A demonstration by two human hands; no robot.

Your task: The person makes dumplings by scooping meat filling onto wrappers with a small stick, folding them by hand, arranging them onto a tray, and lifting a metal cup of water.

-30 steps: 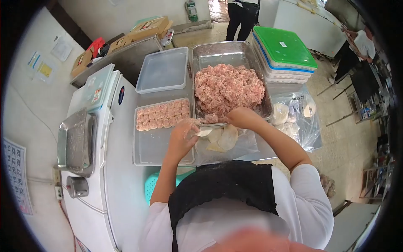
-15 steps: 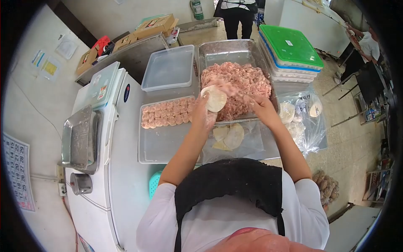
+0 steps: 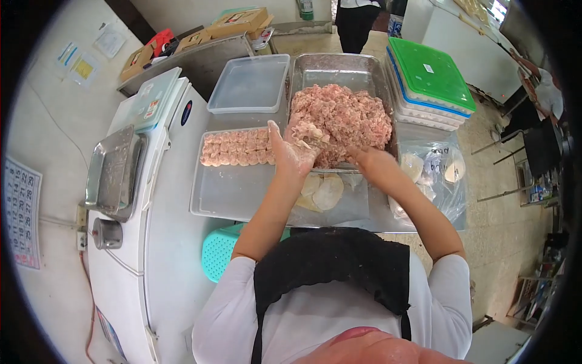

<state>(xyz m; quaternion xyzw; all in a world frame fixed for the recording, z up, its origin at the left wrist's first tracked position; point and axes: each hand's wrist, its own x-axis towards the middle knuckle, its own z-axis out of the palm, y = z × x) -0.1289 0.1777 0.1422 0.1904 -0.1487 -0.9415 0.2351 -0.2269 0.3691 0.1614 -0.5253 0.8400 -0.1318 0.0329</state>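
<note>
My left hand (image 3: 292, 151) is raised at the front left corner of the metal pan (image 3: 339, 62), fingers apart, with a meat-covered wrapper (image 3: 308, 134) on its palm. Ground meat (image 3: 339, 112) is heaped in the pan. At the pan's front edge my right hand (image 3: 370, 161) has its fingers bent together by the meat; whether they pinch anything is too small to tell. Rows of filled dumplings (image 3: 236, 147) fill a tray left of my left hand. Loose round wrappers (image 3: 327, 192) lie on a plastic sheet in front of the pan.
An empty clear container (image 3: 250, 84) stands behind the dumplings. Stacked trays with a green lid (image 3: 430, 73) are right of the pan, above bagged wrappers (image 3: 453, 171). A white freezer (image 3: 176, 200) is at the left. Two people stand farther back.
The wrapper, held up pale and bare half a second ago, now has meat on it. My left hand has opened out under it. My right hand has moved slightly down and left over the meat.
</note>
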